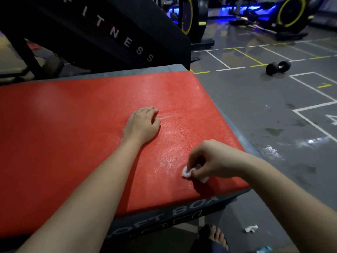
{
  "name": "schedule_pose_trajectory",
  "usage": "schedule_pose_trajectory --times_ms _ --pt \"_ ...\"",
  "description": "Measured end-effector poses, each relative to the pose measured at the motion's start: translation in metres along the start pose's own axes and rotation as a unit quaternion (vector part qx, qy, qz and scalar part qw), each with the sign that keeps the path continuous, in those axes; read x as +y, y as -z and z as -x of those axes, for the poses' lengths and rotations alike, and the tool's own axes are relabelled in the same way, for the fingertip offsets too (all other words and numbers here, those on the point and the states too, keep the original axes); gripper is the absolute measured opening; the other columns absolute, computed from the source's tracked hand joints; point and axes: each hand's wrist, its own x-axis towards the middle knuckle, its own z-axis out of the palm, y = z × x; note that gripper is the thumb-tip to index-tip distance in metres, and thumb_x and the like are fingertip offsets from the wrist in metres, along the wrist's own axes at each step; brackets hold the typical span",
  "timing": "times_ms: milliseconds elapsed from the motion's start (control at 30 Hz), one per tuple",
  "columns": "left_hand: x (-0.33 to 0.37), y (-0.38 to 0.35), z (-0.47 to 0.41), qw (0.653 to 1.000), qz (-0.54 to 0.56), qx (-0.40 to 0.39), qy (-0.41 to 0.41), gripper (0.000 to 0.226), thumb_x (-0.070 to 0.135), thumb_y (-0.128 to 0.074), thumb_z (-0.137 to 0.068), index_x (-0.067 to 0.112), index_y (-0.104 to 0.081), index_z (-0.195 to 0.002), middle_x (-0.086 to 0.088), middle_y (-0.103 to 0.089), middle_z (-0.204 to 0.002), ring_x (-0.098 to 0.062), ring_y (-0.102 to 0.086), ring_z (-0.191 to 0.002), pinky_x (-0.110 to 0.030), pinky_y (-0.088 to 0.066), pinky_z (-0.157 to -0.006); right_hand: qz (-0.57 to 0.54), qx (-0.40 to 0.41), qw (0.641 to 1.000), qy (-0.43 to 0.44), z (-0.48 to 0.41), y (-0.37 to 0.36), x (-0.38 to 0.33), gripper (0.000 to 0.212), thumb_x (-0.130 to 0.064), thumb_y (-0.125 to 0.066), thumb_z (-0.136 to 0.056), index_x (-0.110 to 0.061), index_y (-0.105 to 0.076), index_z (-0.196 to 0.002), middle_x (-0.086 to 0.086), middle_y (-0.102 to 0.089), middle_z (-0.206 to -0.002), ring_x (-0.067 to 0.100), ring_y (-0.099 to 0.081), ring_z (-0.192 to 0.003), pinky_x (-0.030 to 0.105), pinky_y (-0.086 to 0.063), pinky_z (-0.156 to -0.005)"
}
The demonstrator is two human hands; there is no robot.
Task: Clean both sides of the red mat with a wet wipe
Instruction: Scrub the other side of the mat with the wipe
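The fingers (197,171) of your right hand (213,159) are curled in narrow, pinching a bunched white wet wipe (187,172) and pressing it onto the red mat (82,134) near its near right corner. Your left hand (142,123) rests palm down around the mat's middle, fingers loosely relaxed and holding nothing. The mat lies flat on a dark soft box (164,218), with a wet sheen between your hands. A black dumbbell (278,67) sits well apart on the grey floor (255,110).
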Motion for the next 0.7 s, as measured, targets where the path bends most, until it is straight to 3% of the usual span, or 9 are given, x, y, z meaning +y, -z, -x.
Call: schedule_pose_trajectory --times_ms 100,167,233,300,367,467,567,633,700 --pt "0.001 0.0 0.001 1.0 0.0 0.006 0.001 0.046 0.039 -0.043 -0.1 0.026 -0.055 -0.143 0.005 -0.051 -0.151 -0.016 -0.041 -0.141 -0.041 -0.026 -0.121 0.009 0.122 0.992 0.024 -0.033 0.002 0.005 0.009 -0.026 -0.077 -0.081 -0.018 -0.076 -0.083 -0.008 -0.063 -0.064 0.0 -0.059 -0.056 0.009 -0.037 -0.051" --pt "0.0 0.0 0.0 1.0 0.004 0.006 0.005 0.046 0.039 -0.044 -0.099 0.028 -0.055 -0.142 0.006 -0.05 -0.151 -0.015 -0.041 -0.14 -0.04 -0.025 -0.12 0.026 0.133 0.99 0.022 -0.05 0.01 0.008 0.014 -0.03 -0.076 -0.082 -0.016 -0.076 -0.084 -0.007 -0.065 -0.066 0.0 -0.06 -0.058 0.009 -0.036 -0.052" --pt "-0.001 -0.001 -0.001 1.0 0.012 0.008 0.011 0.046 0.04 -0.044 -0.098 0.031 -0.056 -0.142 0.009 -0.05 -0.152 -0.013 -0.04 -0.141 -0.04 -0.025 -0.121 0.029 0.062 0.998 0.007 -0.056 0.025 0.01 0.014 -0.035 -0.074 -0.081 -0.022 -0.077 -0.085 -0.007 -0.071 -0.068 0.001 -0.065 -0.064 0.011 -0.041 -0.057" --pt "-0.002 -0.001 -0.003 1.0 0.016 0.008 0.014 0.047 0.041 -0.045 -0.097 0.033 -0.056 -0.142 0.011 -0.049 -0.153 -0.012 -0.04 -0.142 -0.04 -0.024 -0.122 0.014 -0.041 0.999 -0.01 -0.056 0.035 0.008 0.013 -0.04 -0.076 -0.08 -0.029 -0.079 -0.086 -0.011 -0.073 -0.07 -0.001 -0.067 -0.07 0.022 -0.05 -0.069" --pt "-0.002 -0.002 -0.004 1.0 0.015 0.006 0.011 0.047 0.041 -0.044 -0.097 0.033 -0.055 -0.143 0.01 -0.048 -0.153 -0.012 -0.04 -0.142 -0.041 -0.025 -0.122 -0.021 -0.08 0.997 -0.007 -0.063 0.037 0.007 0.013 -0.04 -0.078 -0.08 -0.028 -0.079 -0.084 -0.009 -0.073 -0.067 0.002 -0.068 -0.068 0.025 -0.051 -0.072" --pt "-0.002 -0.003 -0.003 1.0 0.013 0.009 0.012 0.049 0.042 -0.044 -0.097 0.034 -0.054 -0.144 0.011 -0.048 -0.153 -0.01 -0.039 -0.143 -0.04 -0.025 -0.122 -0.016 0.071 0.997 0.021 -0.091 0.035 0.013 0.016 -0.04 -0.078 -0.083 -0.025 -0.078 -0.079 -0.005 -0.071 -0.062 0.002 -0.065 -0.06 0.021 -0.046 -0.058" --pt "-0.003 -0.004 -0.003 1.0 0.012 0.014 0.015 0.05 0.043 -0.044 -0.097 0.036 -0.054 -0.145 0.013 -0.048 -0.153 -0.007 -0.037 -0.143 -0.038 -0.023 -0.123 0.03 0.195 0.98 0.042 -0.114 0.035 0.026 0.02 -0.039 -0.075 -0.086 -0.02 -0.078 -0.078 -0.002 -0.068 -0.065 0.007 -0.064 -0.06 0.03 -0.048 -0.06" --pt "-0.002 -0.004 -0.004 1.0 0.015 0.014 0.013 0.05 0.043 -0.043 -0.097 0.036 -0.053 -0.145 0.013 -0.046 -0.154 -0.007 -0.035 -0.144 -0.038 -0.022 -0.124 0.024 0.162 0.985 0.05 -0.114 0.042 0.029 0.016 -0.037 -0.076 -0.085 -0.022 -0.079 -0.08 -0.003 -0.069 -0.067 0.005 -0.065 -0.061 0.028 -0.049 -0.061" --pt "-0.004 -0.006 -0.004 1.0 0.017 0.013 0.013 0.051 0.043 -0.042 -0.097 0.037 -0.051 -0.147 0.011 -0.043 -0.157 -0.008 -0.031 -0.147 -0.039 -0.018 -0.125 -0.015 0.053 0.997 0.05 -0.109 0.051 0.027 0.01 -0.036 -0.077 -0.084 -0.026 -0.079 -0.083 -0.005 -0.072 -0.069 0.003 -0.068 -0.063 0.019 -0.049 -0.062"
